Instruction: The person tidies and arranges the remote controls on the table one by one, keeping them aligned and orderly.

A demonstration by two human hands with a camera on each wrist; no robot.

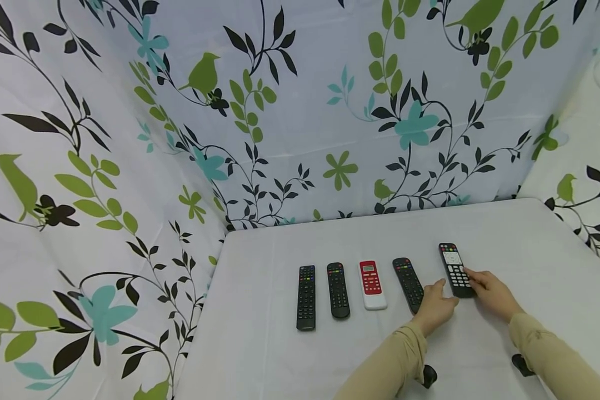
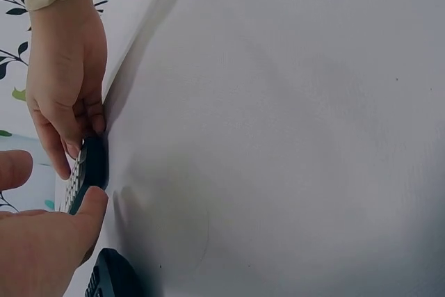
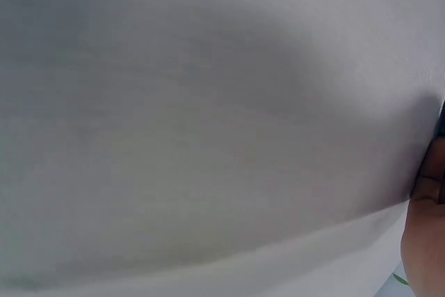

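Note:
A black remote control (image 1: 451,259) with a white upper panel and pale buttons lies at the right end of a row. My right hand (image 1: 492,294) grips its right edge, thumb and fingers close together. On the other side, my left hand (image 1: 434,306) has thumb and index finger spread, its thumb tip at the remote's near left corner. The left wrist view shows the remote's dark side (image 2: 97,161) between both hands. Left of my left hand lies another black remote (image 1: 406,278), its lower end partly behind the fingers. Only part of my right hand (image 3: 423,248) enters the right wrist view.
Farther left on the white-covered table (image 1: 260,278) lie a red and white remote (image 1: 371,283) and two black remotes, one curved (image 1: 338,290) and one straight (image 1: 306,297). Patterned curtains (image 1: 300,139) with leaves and birds surround the table's back and sides.

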